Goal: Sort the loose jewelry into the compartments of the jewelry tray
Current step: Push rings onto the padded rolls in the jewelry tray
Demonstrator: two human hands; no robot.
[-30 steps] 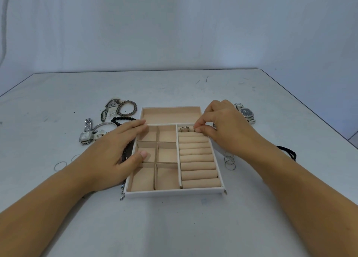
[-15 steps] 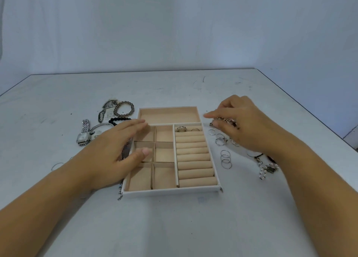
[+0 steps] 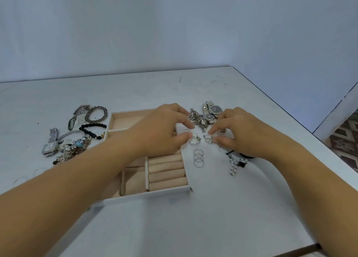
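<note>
Since everything rests on it, table point(image 3: 213, 218): white top, with jewelry scattered on both sides of the tray.
Jewelry tray point(image 3: 155, 193): left of centre; its padded ring rolls point(image 3: 166, 171) run crosswise in the right-hand column, beside the loose rings.
Left hand point(image 3: 162, 128): reaches across the tray to its right edge, fingers curled, thumb and forefinger close together; whether they hold anything cannot be told.
Right hand point(image 3: 244, 134): on the table right of the tray, thumb and forefinger pinching a silver ring point(image 3: 208, 139).
Bracelet heap point(image 3: 77, 140): left of the tray, well apart from both hands.
Chain point(image 3: 199, 121): beyond the fingertips, between the hands.
Thin rings point(image 3: 199, 158): three in a row, lying flat just beside the tray's right wall, nearer the viewer than the fingertips.
Second ring point(image 3: 194, 140): just right of the left thumb.
Governing relation: the rolls lie leftward of the pinched ring, so the right hand probably travels left.
</note>
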